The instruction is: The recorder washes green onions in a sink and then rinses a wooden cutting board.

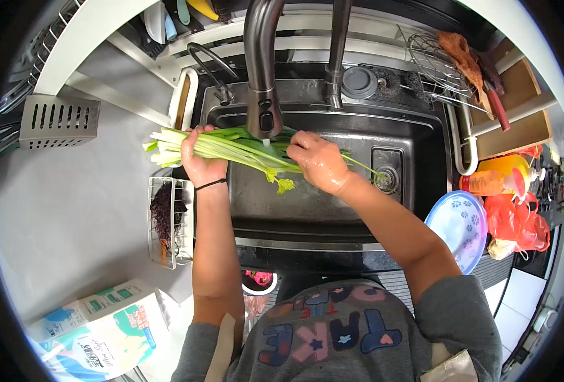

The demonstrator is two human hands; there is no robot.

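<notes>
A bunch of celery [243, 149] stretches sideways across the dark sink [282, 205], its pale cut ends to the left. My left hand [203, 160] grips it near those ends, palm up, a black band at the wrist. Wet and curled, my right hand [320, 160] grasps the bunch towards its leafy end, which the fingers partly hide. Directly above the stalks hangs the faucet spout [265, 112], with a short stretch of water visible at its mouth. One thin stem trails right towards the drain [386, 177].
Left of the sink is a wire rack [161, 260] holding a dark scrubber [165, 210]. A slotted metal holder [62, 119] hangs farther left. On the right stand a patterned basin [458, 229], a yellow bottle [501, 174] and red plastic bags [515, 222]. A second pipe [335, 62] rises behind the sink.
</notes>
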